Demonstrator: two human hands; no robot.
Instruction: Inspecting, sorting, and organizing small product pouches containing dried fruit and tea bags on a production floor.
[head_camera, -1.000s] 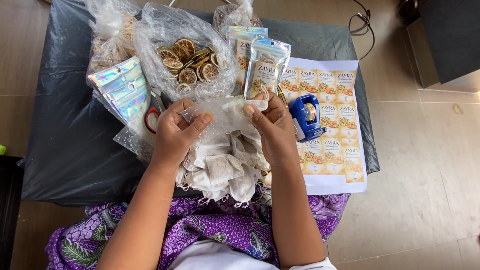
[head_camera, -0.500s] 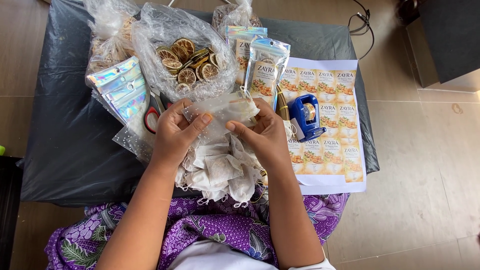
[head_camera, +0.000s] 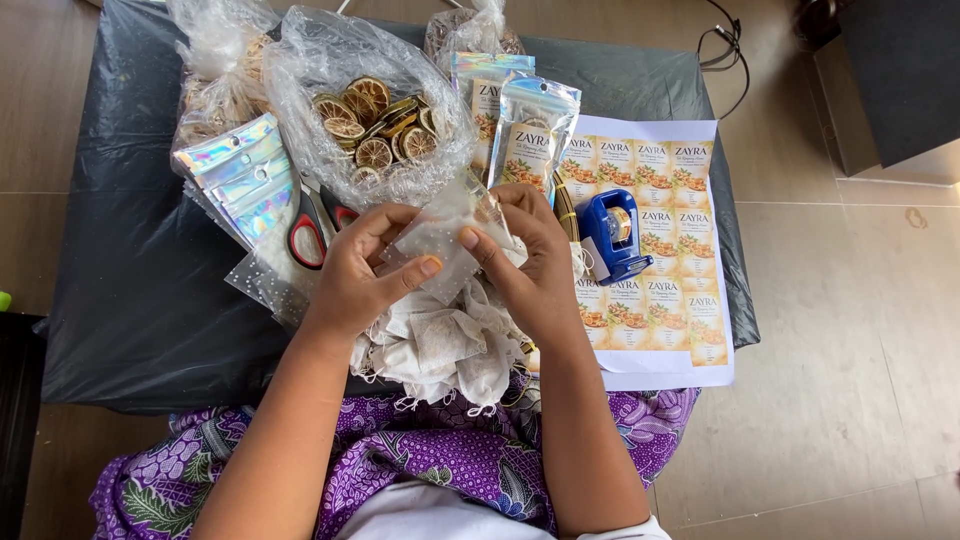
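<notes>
White mesh sachet pinched between left hand and right hand, both closed on it. Below hands: sachet heap, unpacked. Beyond: two pouches filled, labelled.

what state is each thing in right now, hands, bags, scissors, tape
left hand: grip pinching the small clear bag
right hand: grip pinching the same bag
small clear bag: held up, mouth state unclear
bag of dried citrus slices: open at the top
scissors: lying closed
blue tape dispenser: standing on the label sheet
</notes>
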